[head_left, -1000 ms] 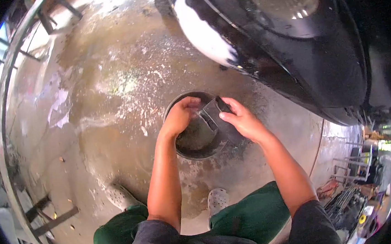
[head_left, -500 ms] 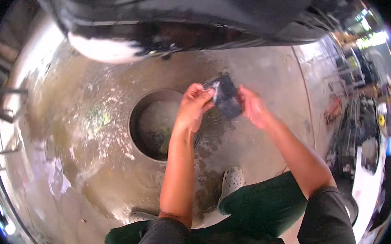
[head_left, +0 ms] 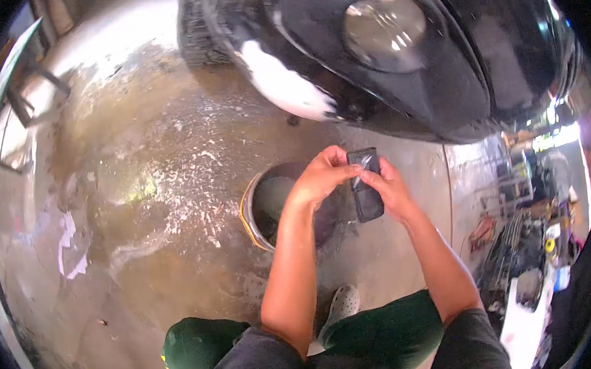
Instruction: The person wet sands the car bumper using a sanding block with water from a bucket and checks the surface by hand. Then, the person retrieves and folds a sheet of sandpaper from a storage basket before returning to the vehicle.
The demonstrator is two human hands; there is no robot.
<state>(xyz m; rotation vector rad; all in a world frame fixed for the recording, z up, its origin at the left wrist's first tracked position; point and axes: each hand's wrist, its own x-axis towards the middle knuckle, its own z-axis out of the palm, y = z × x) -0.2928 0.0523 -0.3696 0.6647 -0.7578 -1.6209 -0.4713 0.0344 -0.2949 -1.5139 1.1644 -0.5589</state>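
Note:
A dark sheet of sandpaper [head_left: 368,201], folded to a narrow strip, is held up in front of me over the wet floor. My left hand [head_left: 321,175] pinches its upper left edge between thumb and fingers. My right hand [head_left: 392,189] grips the right side, its thumb lying across the front near the top. The two thumbs nearly meet on the sheet. Just behind and below my left hand stands a round bucket [head_left: 248,212] with a yellowish rim and murky liquid inside; my wrist covers part of it.
Across the top is a black car front with a round headlight [head_left: 386,30] and a white patch [head_left: 284,85] on its bumper. My shoe [head_left: 343,302] is on the wet concrete floor [head_left: 156,265]. Clutter and parts [head_left: 516,257] line the right side; a metal-edged stand [head_left: 25,102] is upper left.
The sandpaper went from a wider sheet to a narrow folded strip. My right hand closed in on it and my left hand kept hold. The view turned, bringing the headlight into sight.

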